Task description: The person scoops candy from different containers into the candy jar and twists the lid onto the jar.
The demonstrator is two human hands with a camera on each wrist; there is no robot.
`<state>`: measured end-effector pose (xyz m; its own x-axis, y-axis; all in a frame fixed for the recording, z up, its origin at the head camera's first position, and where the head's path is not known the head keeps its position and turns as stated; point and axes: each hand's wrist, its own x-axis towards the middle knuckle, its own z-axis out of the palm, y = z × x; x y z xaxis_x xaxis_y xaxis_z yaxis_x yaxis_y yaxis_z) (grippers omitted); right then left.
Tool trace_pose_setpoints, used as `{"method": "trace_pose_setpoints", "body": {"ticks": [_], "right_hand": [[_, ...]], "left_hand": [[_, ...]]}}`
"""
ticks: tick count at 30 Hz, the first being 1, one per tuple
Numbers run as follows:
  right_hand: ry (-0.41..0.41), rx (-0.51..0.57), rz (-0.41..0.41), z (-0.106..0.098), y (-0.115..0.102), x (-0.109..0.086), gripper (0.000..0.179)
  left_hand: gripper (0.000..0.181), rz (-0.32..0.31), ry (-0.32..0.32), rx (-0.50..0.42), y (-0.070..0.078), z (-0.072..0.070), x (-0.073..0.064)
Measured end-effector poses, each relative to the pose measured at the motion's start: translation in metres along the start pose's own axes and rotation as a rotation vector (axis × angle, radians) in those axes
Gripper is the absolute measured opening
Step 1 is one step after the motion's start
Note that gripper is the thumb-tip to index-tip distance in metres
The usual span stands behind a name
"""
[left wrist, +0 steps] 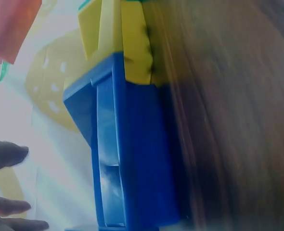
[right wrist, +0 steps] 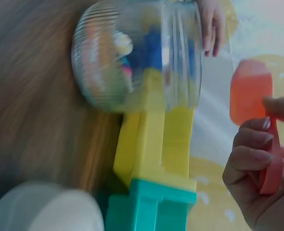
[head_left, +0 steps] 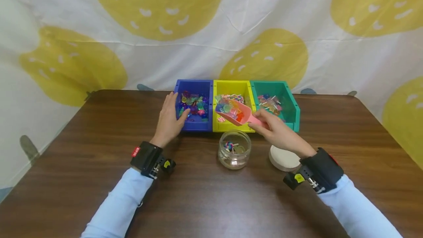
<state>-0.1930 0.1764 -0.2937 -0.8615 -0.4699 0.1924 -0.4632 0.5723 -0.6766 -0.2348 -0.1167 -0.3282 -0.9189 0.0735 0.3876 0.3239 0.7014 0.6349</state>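
Observation:
My right hand (head_left: 277,130) grips the handle of a pink scoop (head_left: 246,114), its thumb laid along the top in the right wrist view. Colourful translucent pieces (head_left: 228,108) fill the scoop, which hangs over the yellow bin (head_left: 217,125). Below it stands an open glass jar (head_left: 234,161) with a few small candies, one a striped lollipop shape, at its bottom. My left hand (head_left: 169,118), fingers spread and holding nothing, is at the left side of the blue bin (head_left: 195,126), where shiny gem-like pieces (head_left: 195,105) lie.
A green bin (head_left: 294,115) with small wrapped-looking pieces adjoins the yellow one on the right. The round white lid (head_left: 283,159) lies on the brown table (head_left: 211,201), partly under my right wrist. Behind the bins hangs a white cloth (head_left: 185,58) with yellow shapes.

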Motion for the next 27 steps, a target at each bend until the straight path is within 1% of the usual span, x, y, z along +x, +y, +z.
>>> {"method": "trace_pose_setpoints", "body": {"ticks": [3,5,7,8,9,11,15,17,18,19,21,24,25,27], "right_hand": [[0.012,-0.011,-0.033,-0.004,0.006,-0.012,0.022],[0.014,-0.01,-0.052,-0.006,0.009,-0.019,0.02],[0.003,0.008,-0.062,-0.008,0.012,-0.026,0.021],[-0.005,0.019,-0.066,-0.009,0.014,-0.029,0.021],[-0.012,0.028,-0.069,-0.011,0.015,-0.033,0.021],[-0.024,0.043,-0.066,-0.014,0.017,-0.038,0.022],[-0.043,0.056,-0.07,-0.019,0.019,-0.045,0.021],[-0.054,0.059,-0.07,-0.022,0.019,-0.046,0.021],[-0.058,0.056,-0.071,-0.023,0.018,-0.047,0.021],[-0.065,0.056,-0.07,-0.024,0.018,-0.047,0.021],[-0.077,0.046,-0.073,-0.026,0.019,-0.048,0.021],[-0.091,0.015,-0.083,-0.028,0.02,-0.049,0.02],[-0.095,0.004,-0.091,-0.029,0.021,-0.049,0.019],[-0.102,-0.02,-0.102,-0.032,0.022,-0.049,0.019]], "left_hand": [[0.06,0.053,0.033,-0.045,0.005,0.003,-0.002],[0.06,0.088,0.039,-0.075,0.007,0.006,-0.003],[0.061,0.126,0.021,-0.102,0.009,0.009,-0.004],[0.062,0.141,0.0,-0.117,0.01,0.011,-0.004],[0.064,0.151,-0.032,-0.138,0.012,0.012,-0.005],[0.067,0.16,-0.12,-0.185,0.015,0.014,-0.007],[0.079,0.138,-0.351,-0.311,0.02,0.017,-0.01],[0.089,0.145,-0.444,-0.329,0.022,0.018,-0.011],[0.094,0.156,-0.472,-0.323,0.023,0.018,-0.013],[0.098,0.173,-0.486,-0.308,0.024,0.017,-0.014],[0.103,0.215,-0.492,-0.274,0.027,0.015,-0.017],[0.099,0.278,-0.496,-0.265,0.034,0.012,-0.02],[0.097,0.297,-0.515,-0.272,0.036,0.012,-0.02],[0.095,0.325,-0.584,-0.289,0.04,0.014,-0.021]]}}
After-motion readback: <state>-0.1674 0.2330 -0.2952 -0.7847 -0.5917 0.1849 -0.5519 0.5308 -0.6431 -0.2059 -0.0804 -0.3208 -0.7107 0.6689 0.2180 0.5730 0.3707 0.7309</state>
